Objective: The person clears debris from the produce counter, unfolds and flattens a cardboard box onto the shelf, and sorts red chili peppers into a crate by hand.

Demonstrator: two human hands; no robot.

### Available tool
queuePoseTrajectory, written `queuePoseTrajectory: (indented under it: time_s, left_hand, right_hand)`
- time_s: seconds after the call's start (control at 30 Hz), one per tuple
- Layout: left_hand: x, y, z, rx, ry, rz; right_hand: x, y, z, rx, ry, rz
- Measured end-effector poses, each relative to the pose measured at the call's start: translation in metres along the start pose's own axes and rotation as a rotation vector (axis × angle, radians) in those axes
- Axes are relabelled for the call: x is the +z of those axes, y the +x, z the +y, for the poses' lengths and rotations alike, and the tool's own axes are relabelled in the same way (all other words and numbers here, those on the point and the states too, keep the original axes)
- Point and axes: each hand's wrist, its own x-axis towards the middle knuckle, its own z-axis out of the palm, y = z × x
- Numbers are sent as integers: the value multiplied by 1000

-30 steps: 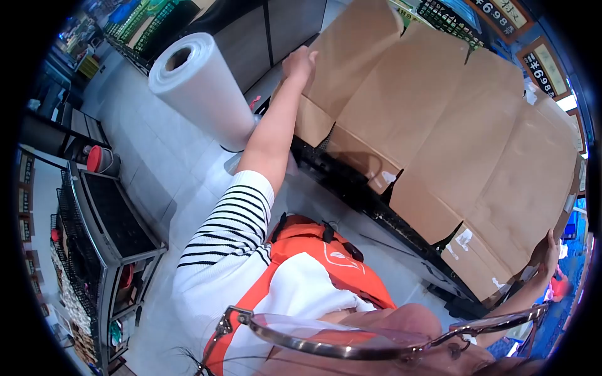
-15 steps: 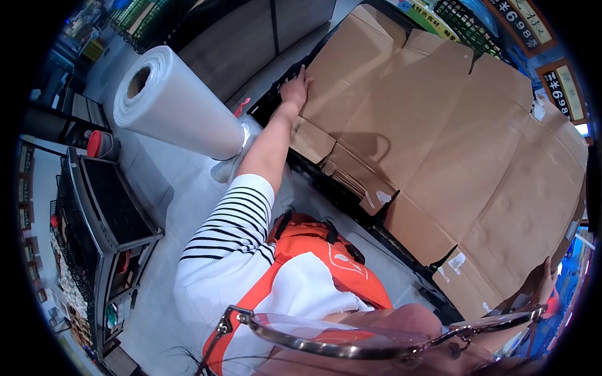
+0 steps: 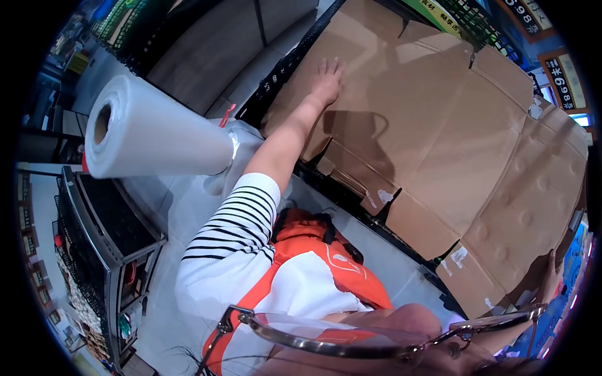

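A large sheet of flattened brown cardboard (image 3: 433,144) lies over a black-edged display stand. My left hand (image 3: 327,81) rests flat on its upper left part, fingers spread, holding nothing. At the far right, my right hand (image 3: 551,280) is at the cardboard's edge, partly in shadow; a finger shows along the edge and the others are hidden behind it. Torn flaps and white tape scraps show along the near side of the sheet. A big roll of clear plastic bags (image 3: 160,135) stands left of my left forearm.
Black crates (image 3: 276,75) border the cardboard's far left side. Price signs (image 3: 560,81) stand at the upper right. A dark metal rack (image 3: 119,219) with goods is on the left, above a grey tiled floor. Glasses frames (image 3: 351,351) cross the bottom of the view.
My left hand has moved from the cardboard's left edge onto its surface and now lies flat. The cardboard's left part sits lower and flatter. My right hand stays at the right edge.
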Motion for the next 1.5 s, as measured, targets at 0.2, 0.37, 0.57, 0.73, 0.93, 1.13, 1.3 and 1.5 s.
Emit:
queuePoseTrajectory:
  time_s: [0.2, 0.37, 0.57, 0.73, 0.93, 1.13, 1.3, 1.5]
  left_hand:
    - [-3, 5, 6, 2, -101, 113]
    - [7, 11, 5, 12, -33, 161]
    - [12, -21, 53, 19, -273, -279]
    - [-129, -92, 133, 277, -994, -626]
    - [-220, -179, 141, 766, -1423, -833]
    - [-227, -258, 154, 725, -1250, -300]
    - [-229, -281, 164, 577, -1048, 165]
    - [-254, -262, 153, 394, -977, 412]
  right_hand:
    - [-2, -25, -20, -106, 24, 70]
    - [0, -33, -56, -21, 156, -62]
    - [16, -62, -155, -153, 315, -245]
    - [20, -138, -260, -616, 99, 80]
    - [53, -200, -310, -1175, -19, 67]
    - [77, -215, -315, -1401, 22, -5]
    - [84, -206, -299, -1460, 95, -39]
    - [99, -172, -267, -1399, 261, -75]
